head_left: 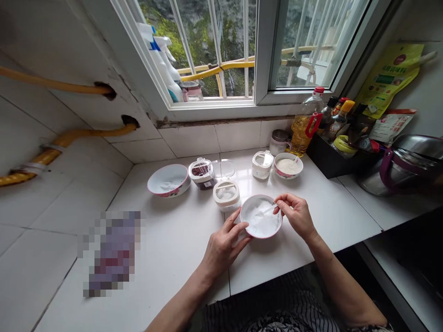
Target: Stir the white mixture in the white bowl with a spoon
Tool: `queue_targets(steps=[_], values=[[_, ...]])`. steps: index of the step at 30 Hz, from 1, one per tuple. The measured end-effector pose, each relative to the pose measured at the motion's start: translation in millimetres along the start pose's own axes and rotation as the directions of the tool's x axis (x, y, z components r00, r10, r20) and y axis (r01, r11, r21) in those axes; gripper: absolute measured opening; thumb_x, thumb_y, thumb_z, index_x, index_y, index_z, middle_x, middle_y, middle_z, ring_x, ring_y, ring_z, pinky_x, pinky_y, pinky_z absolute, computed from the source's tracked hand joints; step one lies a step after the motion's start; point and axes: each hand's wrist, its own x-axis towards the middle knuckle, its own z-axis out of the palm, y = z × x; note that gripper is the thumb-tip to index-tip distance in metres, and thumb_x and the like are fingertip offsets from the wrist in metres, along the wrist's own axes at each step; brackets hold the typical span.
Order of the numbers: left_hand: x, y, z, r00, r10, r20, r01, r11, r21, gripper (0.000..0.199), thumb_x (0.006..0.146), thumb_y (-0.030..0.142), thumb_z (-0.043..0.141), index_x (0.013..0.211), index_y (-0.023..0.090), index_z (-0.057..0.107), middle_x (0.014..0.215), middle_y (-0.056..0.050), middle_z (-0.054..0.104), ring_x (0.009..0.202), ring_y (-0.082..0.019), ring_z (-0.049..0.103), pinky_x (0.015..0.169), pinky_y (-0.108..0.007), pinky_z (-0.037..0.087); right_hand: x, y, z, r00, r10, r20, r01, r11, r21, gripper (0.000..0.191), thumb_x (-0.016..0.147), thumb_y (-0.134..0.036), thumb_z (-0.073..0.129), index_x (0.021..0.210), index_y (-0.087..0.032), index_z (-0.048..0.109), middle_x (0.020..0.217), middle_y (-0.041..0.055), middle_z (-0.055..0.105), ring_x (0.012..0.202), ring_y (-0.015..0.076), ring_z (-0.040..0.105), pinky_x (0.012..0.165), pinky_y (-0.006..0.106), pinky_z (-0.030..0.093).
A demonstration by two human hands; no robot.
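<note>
My right hand (296, 213) pinches the handle of a small white spoon (271, 208), whose lower end rests in white powder (256, 222). The powder lies in a white bowl with a pink rim (262, 237). Around the bowl's left side curl the fingers of my left hand (225, 242), gripping its edge. Just behind stands a square white-lidded jar (226, 197). Beside that, a jar with dark red contents (201, 173) has its clear lid swung up. Another small white-lidded jar (262, 165) stands near a bowl of pale grains (288, 174), which has a spoon in it.
A larger pink-rimmed bowl (168, 190) sits back left. On the counter's left lies a blurred purplish item (116, 253). An oil bottle (302, 129), a lidded glass jar (278, 143), a black box of condiment bottles (325, 159) and a steel pot (411, 166) line the right.
</note>
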Motion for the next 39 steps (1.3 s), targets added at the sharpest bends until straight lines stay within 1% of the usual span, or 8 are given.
queue_targets(steps=[9,16,22,27,31,34,37,39], values=[[-1,-1,0.5,1.0,-0.004,-0.002,0.004,1.0,-0.015,0.019,0.093,0.029,0.061,0.111,0.022,0.061,0.141,-0.016,0.055,0.085,-0.02,0.076,0.068,-0.029,0.065,-9,-5,15,0.947,-0.282,0.155,0.32,0.867,-0.381,0.016,0.084,-0.015,0.051,0.078,-0.021,0.064,0.064,0.0,0.072,0.059,0.016,0.058,0.078,0.036,0.043],[0,-1,1.1,1.0,-0.002,-0.003,0.002,0.998,-0.057,0.029,0.095,0.029,0.059,0.122,0.022,0.055,0.141,-0.018,0.055,0.081,-0.017,0.075,0.064,-0.027,0.065,-2,-6,7,0.998,-0.057,0.025,0.059,0.995,-0.079,0.014,0.083,-0.028,0.057,0.076,-0.019,0.065,0.06,0.0019,0.07,0.06,0.017,0.061,0.063,0.031,0.046],[2,2,1.1,1.0,-0.014,-0.01,0.013,0.993,-0.116,0.027,0.095,0.031,0.058,0.119,0.02,0.05,0.138,-0.021,0.056,0.08,-0.016,0.074,0.057,-0.024,0.063,9,0,0,0.992,0.115,0.047,-0.123,0.971,0.207,0.018,0.073,-0.034,0.065,0.071,-0.017,0.066,0.055,0.0032,0.068,0.05,0.0135,0.052,0.053,0.028,0.045],[4,2,0.4,1.0,0.011,-0.001,-0.011,0.995,-0.098,0.016,0.096,0.029,0.056,0.109,0.021,0.052,0.127,-0.017,0.065,0.114,-0.027,0.067,0.058,-0.023,0.062,25,-7,7,0.998,0.063,0.022,-0.066,0.949,0.309,0.018,0.072,-0.035,0.068,0.073,-0.017,0.065,0.058,0.003,0.069,0.051,0.013,0.054,0.055,0.028,0.045],[3,0,1.0,1.0,0.003,-0.009,-0.004,0.996,-0.087,0.016,0.096,0.029,0.057,0.109,0.021,0.052,0.133,-0.018,0.061,0.111,-0.026,0.069,0.059,-0.023,0.063,38,-24,25,0.989,-0.145,-0.023,0.146,0.957,0.252,0.017,0.082,-0.035,0.064,0.083,-0.018,0.064,0.065,0.003,0.069,0.06,0.0165,0.063,0.059,0.029,0.048],[2,0,1.4,1.0,-0.01,-0.011,0.009,0.997,-0.076,0.016,0.096,0.031,0.057,0.107,0.021,0.053,0.134,-0.017,0.06,0.093,-0.021,0.075,0.059,-0.024,0.063,43,-31,43,0.908,-0.418,-0.035,0.419,0.907,0.041,0.013,0.091,-0.029,0.055,0.092,-0.019,0.063,0.079,0.0058,0.073,0.071,0.0179,0.067,0.069,0.032,0.049],[2,1,1.7,1.0,-0.016,-0.013,0.016,0.998,-0.061,0.015,0.097,0.032,0.056,0.105,0.02,0.052,0.132,-0.018,0.061,0.076,-0.016,0.074,0.056,-0.025,0.062,45,-31,57,0.739,-0.645,0.197,0.673,0.691,-0.263,0.018,0.095,-0.021,0.047,0.089,-0.02,0.064,0.079,0.0058,0.073,0.073,0.0181,0.065,0.082,0.036,0.045],[3,1,1.9,1.0,-0.017,-0.014,0.016,0.998,-0.062,0.015,0.097,0.033,0.055,0.105,0.02,0.052,0.131,-0.018,0.062,0.077,-0.017,0.074,0.056,-0.025,0.062,45,-31,60,0.683,-0.659,0.317,0.73,0.589,-0.348,0.021,0.096,-0.019,0.044,0.088,-0.02,0.064,0.075,0.0046,0.072,0.067,0.0171,0.062,0.084,0.036,0.043]])
